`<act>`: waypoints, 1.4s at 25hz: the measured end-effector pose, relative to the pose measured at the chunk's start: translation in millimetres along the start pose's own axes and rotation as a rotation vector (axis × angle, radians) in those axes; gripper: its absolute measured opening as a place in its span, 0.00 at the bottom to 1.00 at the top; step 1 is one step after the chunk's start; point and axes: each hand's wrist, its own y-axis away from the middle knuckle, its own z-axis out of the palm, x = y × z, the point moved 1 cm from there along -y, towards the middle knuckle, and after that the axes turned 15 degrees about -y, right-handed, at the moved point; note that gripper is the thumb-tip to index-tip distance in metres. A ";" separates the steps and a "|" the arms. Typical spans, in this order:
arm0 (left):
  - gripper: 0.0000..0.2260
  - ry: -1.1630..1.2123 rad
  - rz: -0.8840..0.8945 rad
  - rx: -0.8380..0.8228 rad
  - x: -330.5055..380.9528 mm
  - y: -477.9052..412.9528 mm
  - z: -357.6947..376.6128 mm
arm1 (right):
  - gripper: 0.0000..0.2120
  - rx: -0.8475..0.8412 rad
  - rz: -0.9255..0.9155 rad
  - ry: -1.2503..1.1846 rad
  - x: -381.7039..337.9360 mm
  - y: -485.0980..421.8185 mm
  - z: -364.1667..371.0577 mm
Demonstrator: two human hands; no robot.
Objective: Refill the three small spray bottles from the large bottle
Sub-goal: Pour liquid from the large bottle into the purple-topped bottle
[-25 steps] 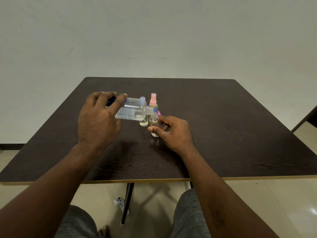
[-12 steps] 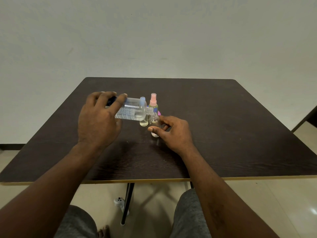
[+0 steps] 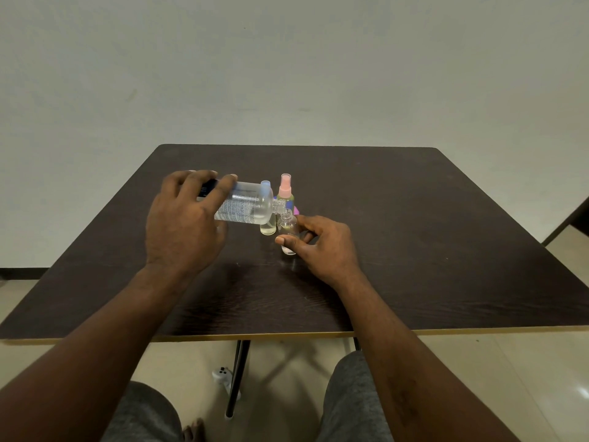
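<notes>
Dark wood-grain table (image 3: 414,250) with a faint sheen; clear, glossy plastic large bottle (image 3: 248,207); clear, shiny small bottle (image 3: 287,226); polished floor (image 3: 510,378); grey, matt cloth trousers (image 3: 347,403).

L hand (image 3: 183,224) & R hand (image 3: 325,247) bare, forearms (image 3: 105,330) bare to frame edge, grey heathered fabric (image 3: 350,403) over both knees, bare toes (image 3: 193,432) near L knee.

Dark surface (image 3: 414,237); upright near centre: pink-capped bottle (image 3: 285,190) at 12 o'clock, blue-capped bottle (image 3: 267,230) at 9, uncapped bottle (image 3: 287,225) at 5.
</notes>
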 end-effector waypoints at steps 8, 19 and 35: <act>0.31 0.000 0.000 -0.002 0.3 0.1 0.4 | 0.26 0.000 0.006 -0.005 -0.7 0.3 -0.2; 0.31 -0.006 0.003 0.005 -0.4 -0.1 0.1 | 0.26 -0.002 0.006 -0.003 1.7 -0.5 0.6; 0.30 -0.010 0.010 0.005 -0.4 -1.3 0.2 | 0.26 0.000 0.000 -0.004 4.1 -1.6 0.8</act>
